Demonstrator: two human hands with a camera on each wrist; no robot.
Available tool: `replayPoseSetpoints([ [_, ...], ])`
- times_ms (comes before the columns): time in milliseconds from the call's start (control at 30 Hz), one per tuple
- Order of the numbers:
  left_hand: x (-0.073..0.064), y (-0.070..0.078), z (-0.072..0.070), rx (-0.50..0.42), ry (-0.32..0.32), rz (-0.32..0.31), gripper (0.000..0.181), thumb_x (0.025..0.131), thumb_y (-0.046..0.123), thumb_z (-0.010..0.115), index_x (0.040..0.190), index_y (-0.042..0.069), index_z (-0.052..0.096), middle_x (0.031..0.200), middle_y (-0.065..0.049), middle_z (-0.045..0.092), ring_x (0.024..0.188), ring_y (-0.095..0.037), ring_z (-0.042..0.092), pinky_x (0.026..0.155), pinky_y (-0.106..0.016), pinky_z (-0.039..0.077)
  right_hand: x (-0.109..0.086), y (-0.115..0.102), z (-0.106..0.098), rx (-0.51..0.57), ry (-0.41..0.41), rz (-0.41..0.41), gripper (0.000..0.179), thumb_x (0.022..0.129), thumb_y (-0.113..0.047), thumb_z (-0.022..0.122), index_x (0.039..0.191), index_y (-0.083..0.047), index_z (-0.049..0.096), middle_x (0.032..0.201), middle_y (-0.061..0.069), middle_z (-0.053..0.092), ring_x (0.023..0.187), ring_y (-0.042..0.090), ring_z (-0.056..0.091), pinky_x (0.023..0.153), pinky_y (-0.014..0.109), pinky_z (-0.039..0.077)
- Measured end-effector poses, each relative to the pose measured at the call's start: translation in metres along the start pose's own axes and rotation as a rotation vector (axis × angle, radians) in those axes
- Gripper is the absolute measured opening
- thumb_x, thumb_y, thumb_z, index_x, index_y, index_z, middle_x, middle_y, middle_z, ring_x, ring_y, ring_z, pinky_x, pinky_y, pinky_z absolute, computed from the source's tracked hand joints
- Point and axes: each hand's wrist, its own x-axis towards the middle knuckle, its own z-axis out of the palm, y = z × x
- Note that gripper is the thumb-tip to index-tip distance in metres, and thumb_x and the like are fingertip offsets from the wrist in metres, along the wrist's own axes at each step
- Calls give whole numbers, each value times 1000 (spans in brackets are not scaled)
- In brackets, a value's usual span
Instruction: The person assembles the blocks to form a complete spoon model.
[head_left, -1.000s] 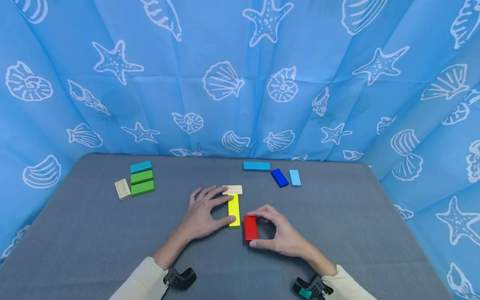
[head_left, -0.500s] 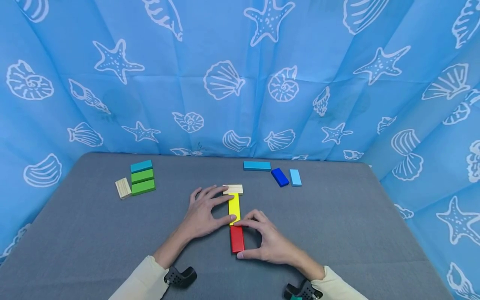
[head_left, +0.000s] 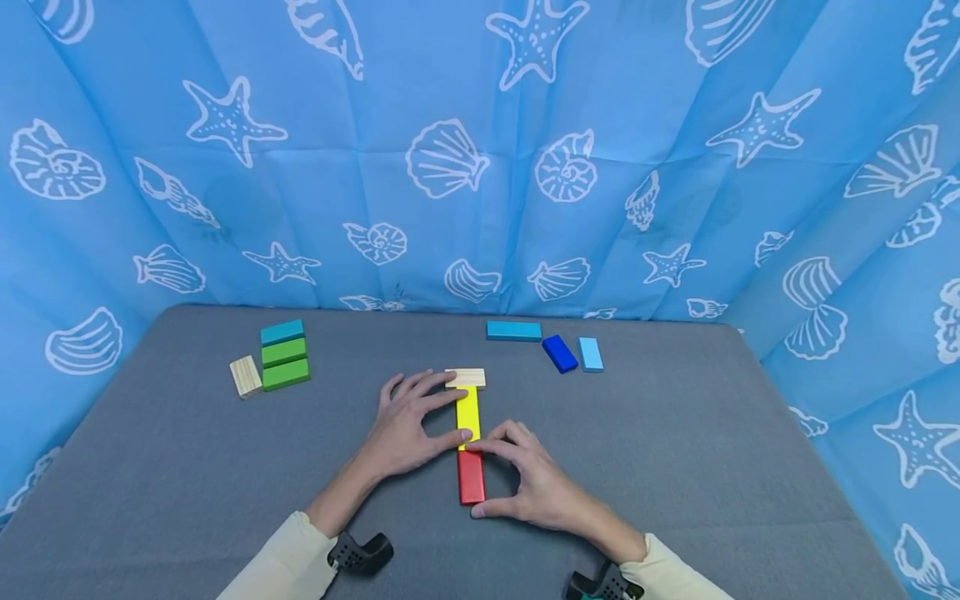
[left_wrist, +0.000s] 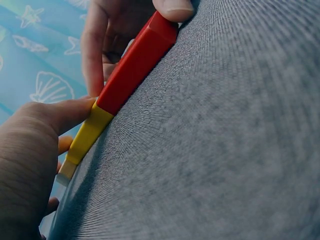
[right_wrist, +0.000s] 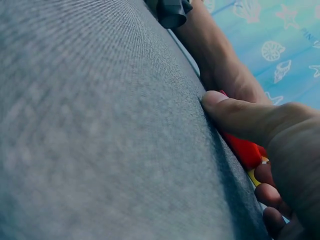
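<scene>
A yellow block [head_left: 468, 414] lies lengthwise between a plain wooden block [head_left: 470, 377] at its far end and a red block [head_left: 471, 479] at its near end. My left hand [head_left: 405, 427] rests its thumb and index fingertip on the yellow block, the middle fingertip at the wooden one. With thumb and index finger at its two ends, my right hand [head_left: 542, 490] pinches the red block. In the left wrist view the red block [left_wrist: 137, 62] meets the yellow block [left_wrist: 90, 131] end to end. The right thumb partly hides the red block [right_wrist: 243, 151] in the right wrist view.
Far left on the grey cloth [head_left: 360, 350] lie a teal block [head_left: 282, 332], two green blocks [head_left: 285, 375] and a wooden block [head_left: 246, 377]. Far right are a teal block [head_left: 513, 332], a dark blue block [head_left: 559, 354] and a light blue block [head_left: 590, 355]. A blue curtain [head_left: 337, 192] hangs behind.
My right hand has moved left and nearer with the red block, bringing it from beside the yellow block to its near end. My left hand stays in place.
</scene>
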Motion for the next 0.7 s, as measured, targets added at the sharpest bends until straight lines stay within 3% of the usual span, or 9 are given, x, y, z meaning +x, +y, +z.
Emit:
replayPoseSetpoints([
  [367, -1, 1, -1, -3, 8, 5, 62, 87, 58, 71, 140, 27, 64, 155, 0, 47, 145, -35, 34, 116, -65, 10, 1, -1, -7, 47, 19, 25, 66, 72, -41, 93, 131, -26, 67, 116, -10, 56, 111, 11, 50, 95, 41, 46],
  [700, -1, 0, -1, -21, -8, -2, 61, 87, 58, 71, 140, 29, 64, 156, 1, 46, 146, -34, 34, 116, -65, 10, 3, 10, -37, 81, 104, 11, 67, 75, -35, 92, 134, -16, 66, 118, 2, 60, 110, 21, 58, 91, 42, 47],
])
